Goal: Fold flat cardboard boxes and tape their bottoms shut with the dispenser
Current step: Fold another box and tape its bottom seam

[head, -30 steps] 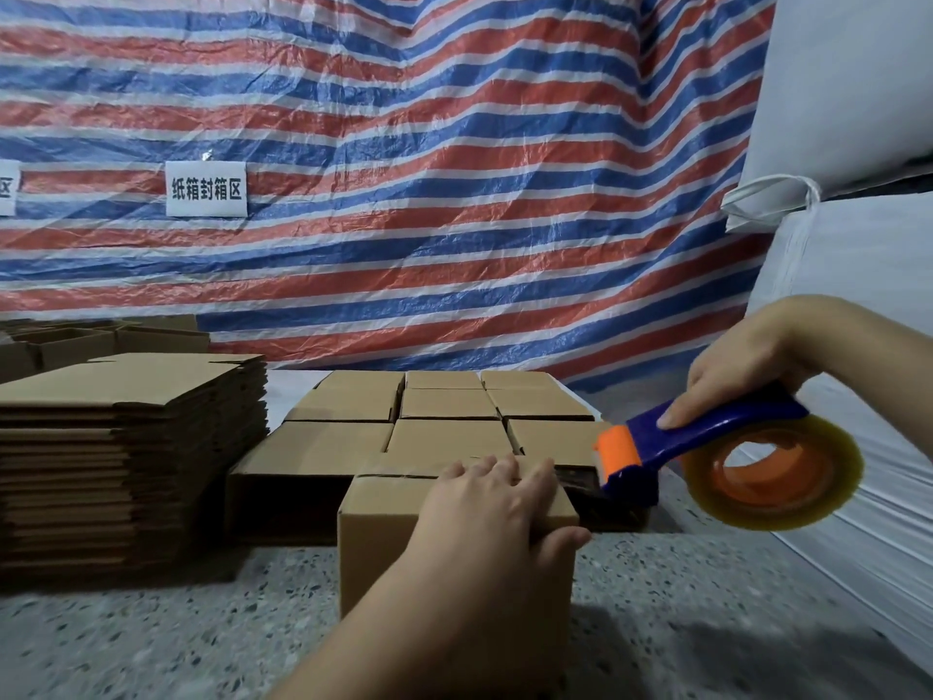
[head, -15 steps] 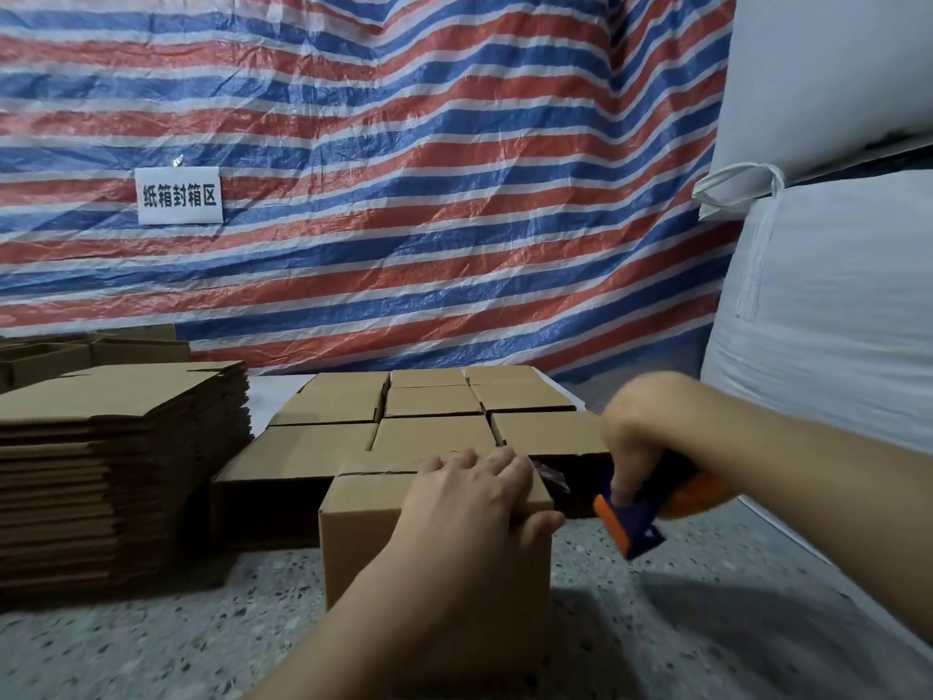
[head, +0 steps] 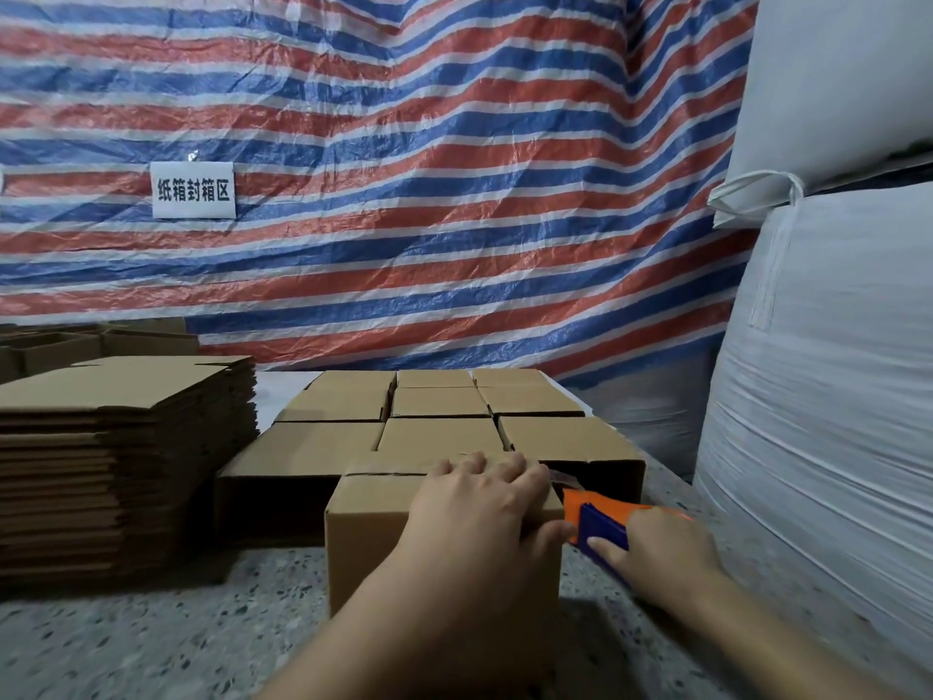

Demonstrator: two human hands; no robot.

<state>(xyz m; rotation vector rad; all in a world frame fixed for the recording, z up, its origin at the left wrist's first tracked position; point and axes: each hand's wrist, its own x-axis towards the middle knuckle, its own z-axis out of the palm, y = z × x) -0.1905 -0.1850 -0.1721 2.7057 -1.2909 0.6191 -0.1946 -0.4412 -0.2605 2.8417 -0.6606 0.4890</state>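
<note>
Room: a big striped sheet (head: 404,194) in red, white and blue hangs at the back, with a small white sign (head: 194,190) on it. Fat white sacks (head: 833,396) stand past the right hand.
Desk: the speckled desk (head: 151,639) holds all the cardboard.
Box: one small brown box (head: 373,543) stands right under the left hand, with its closed flaps facing up.
Left hand: the left hand (head: 474,502) lies spread and flat on top of the box, with the thumb hooked over the edge nearest the right hand. It presses the flaps down.
Right hand: the right hand (head: 656,548) is curled round the blue and orange tape dispenser (head: 598,522), just beside the box.
Tape: a shiny bit of tape (head: 560,479) shows between the box corner and the dispenser. I cannot tell if it is cut yet.
Other boxes: folded boxes (head: 439,426) sit in rows just past the left hand's fingertips. A tall pile of flat boxes (head: 121,447) waits well off to the left hand's outer side.
What could go wrong: the dispenser's cutting end is very near the left thumb, so a quick pull may scratch it.
Also: if the left hand lifts too soon, the flaps may pop up and the tape may wrinkle or stick crooked.
Also: a hard tug could slide the light box into the rows behind it.
</note>
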